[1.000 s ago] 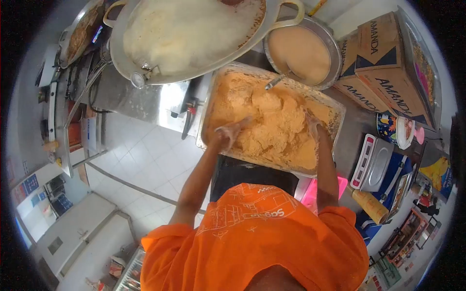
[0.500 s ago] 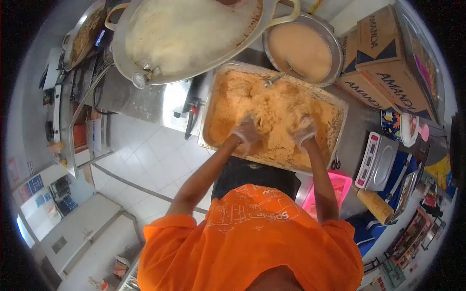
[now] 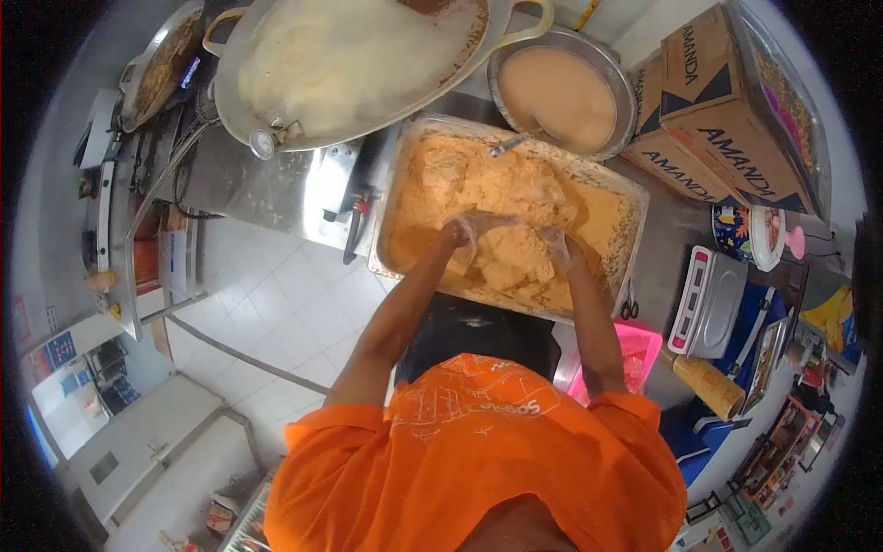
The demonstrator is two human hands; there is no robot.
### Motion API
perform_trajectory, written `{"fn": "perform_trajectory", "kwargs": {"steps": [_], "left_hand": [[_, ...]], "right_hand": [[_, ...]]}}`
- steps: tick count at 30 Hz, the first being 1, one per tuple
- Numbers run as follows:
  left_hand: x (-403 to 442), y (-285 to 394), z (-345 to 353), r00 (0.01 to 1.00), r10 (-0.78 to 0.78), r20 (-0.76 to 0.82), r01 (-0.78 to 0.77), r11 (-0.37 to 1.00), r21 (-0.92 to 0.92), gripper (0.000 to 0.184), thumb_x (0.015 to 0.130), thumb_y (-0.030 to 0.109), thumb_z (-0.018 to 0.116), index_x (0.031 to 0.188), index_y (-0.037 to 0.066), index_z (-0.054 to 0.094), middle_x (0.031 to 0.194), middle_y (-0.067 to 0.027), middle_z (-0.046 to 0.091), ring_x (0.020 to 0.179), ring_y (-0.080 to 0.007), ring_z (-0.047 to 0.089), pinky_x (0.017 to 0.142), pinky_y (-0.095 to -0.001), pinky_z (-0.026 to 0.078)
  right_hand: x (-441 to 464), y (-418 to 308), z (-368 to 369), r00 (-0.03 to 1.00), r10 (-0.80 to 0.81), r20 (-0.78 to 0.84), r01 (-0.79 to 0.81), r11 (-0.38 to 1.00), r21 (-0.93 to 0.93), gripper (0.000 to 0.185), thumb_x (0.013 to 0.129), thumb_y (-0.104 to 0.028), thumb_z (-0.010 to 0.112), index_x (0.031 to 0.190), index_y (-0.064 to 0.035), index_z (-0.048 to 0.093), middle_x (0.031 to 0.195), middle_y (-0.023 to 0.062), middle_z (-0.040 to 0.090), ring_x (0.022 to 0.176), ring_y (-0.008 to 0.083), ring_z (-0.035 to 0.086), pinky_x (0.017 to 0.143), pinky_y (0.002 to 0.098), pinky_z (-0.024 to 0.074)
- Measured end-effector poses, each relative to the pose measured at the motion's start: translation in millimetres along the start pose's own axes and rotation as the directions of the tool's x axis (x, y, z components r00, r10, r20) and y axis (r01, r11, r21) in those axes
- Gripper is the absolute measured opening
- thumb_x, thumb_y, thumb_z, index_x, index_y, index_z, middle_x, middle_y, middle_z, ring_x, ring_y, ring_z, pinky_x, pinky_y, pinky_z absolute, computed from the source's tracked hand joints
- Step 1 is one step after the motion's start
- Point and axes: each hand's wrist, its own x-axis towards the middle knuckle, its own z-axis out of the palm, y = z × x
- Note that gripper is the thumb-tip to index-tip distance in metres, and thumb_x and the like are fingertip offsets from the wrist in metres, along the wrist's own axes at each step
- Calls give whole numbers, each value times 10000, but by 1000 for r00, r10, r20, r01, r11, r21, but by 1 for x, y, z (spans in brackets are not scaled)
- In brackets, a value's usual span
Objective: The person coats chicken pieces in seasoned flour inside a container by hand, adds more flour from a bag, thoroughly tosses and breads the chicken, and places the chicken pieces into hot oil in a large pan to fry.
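Our gloved left hand and right hand worked at orange breading mix in a metal tray at center frame, the left's fingers extended loosely against the mound, the right's too hidden for us to tell their grip. We judged the mix soft, crumbly and light by the handful, best cupped from beneath. The tray sat on a steel counter, with cartons upper right and tiled floor at left.
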Motion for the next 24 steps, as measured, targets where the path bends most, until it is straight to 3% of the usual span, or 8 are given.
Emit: {"fn": "perform_trajectory", "kwargs": {"steps": [3, 5, 8, 9, 12, 14, 18, 24], "left_hand": [[2, 53, -18, 785, -619, -6, 548, 691, 471, 868, 771, 577, 550, 1366, 2, 286, 1428, -159, 276, 1287, -265, 310, 1063, -397, 246], [-7, 89, -6, 442, -851, -284, 896, 411, 166, 845, 801, 549, 517, 1346, -52, 280, 1384, -207, 328, 1254, -275, 353, 1052, -384, 263], [-29, 46, 43, 609, -544, -577, 790, 348, 505, 769, 834, 500, 461, 1293, -100, 318, 1293, -241, 397, 1204, -281, 391, 1032, -338, 286], [-30, 63, 32, 590, -570, -572, 802, 332, 496, 735, 834, 484, 459, 1286, -84, 344, 1254, -232, 431, 1182, -284, 411, 1015, -337, 307], [-51, 57, -9, 577, -590, -565, 815, 464, 348, 687, 828, 452, 470, 1287, -50, 377, 1224, -234, 467, 1159, -297, 432, 980, -364, 341], [-66, -6, -36, 608, -518, -601, 746, 631, 211, 586, 864, 382, 427, 1297, -8, 376, 1185, -193, 515, 1095, -292, 488, 932, -375, 387], [-36, -27, -110, 648, -393, -652, 759, 403, 512, 439, 898, 378, 420, 1204, 80, 519, 1251, -147, 490, 1215, -180, 407, 1018, -382, 322], [16, -48, -85, 550, -753, -362, 778, 619, -105, 638, 878, 428, 435, 1379, 74, 261, 1366, -229, 336, 1255, -363, 338, 1015, -474, 323]], "right_hand": [[-11, -29, 5, 999, -30, 27, 36, 954, -298, 470, 868, -385, 515, 1218, -75, 466, 1116, 114, 515, 1023, 233, 498, 887, 370, 398], [-23, -42, 16, 989, -141, 41, 135, 765, -629, 450, 864, -379, 525, 1189, -69, 495, 1077, 117, 531, 992, 237, 511, 868, 365, 409], [-51, -38, 36, 864, -480, 151, 319, 290, -902, 422, 857, -370, 540, 1144, -60, 537, 1019, 123, 555, 946, 242, 531, 839, 357, 425], [-58, -23, 41, 693, -700, 170, 374, 148, -916, 400, 860, -382, 535, 1070, -45, 584, 900, 122, 597, 858, 243, 560, 797, 345, 445], [-115, -99, 17, 890, -387, -241, 202, 810, -550, 509, 838, -457, 524, 1156, -60, 556, 1077, 114, 599, 1006, 281, 549, 871, 384, 432], [-82, -94, -43, 873, -98, -478, -59, 952, -302, 550, 840, -478, 516, 1201, -63, 518, 1130, 116, 568, 1050, 284, 529, 881, 403, 432], [-3, -62, -100, 952, -170, -254, 224, 954, 199, 571, 847, -477, 507, 1254, -79, 454, 1220, 114, 479, 1106, 294, 483, 905, 417, 420], [80, -115, -35, 966, -3, 257, -12, 998, 59, 617, 859, -474, 492, 1333, -102, 359, 1355, 112, 345, 1189, 310, 413, 942, 437, 402]]}}
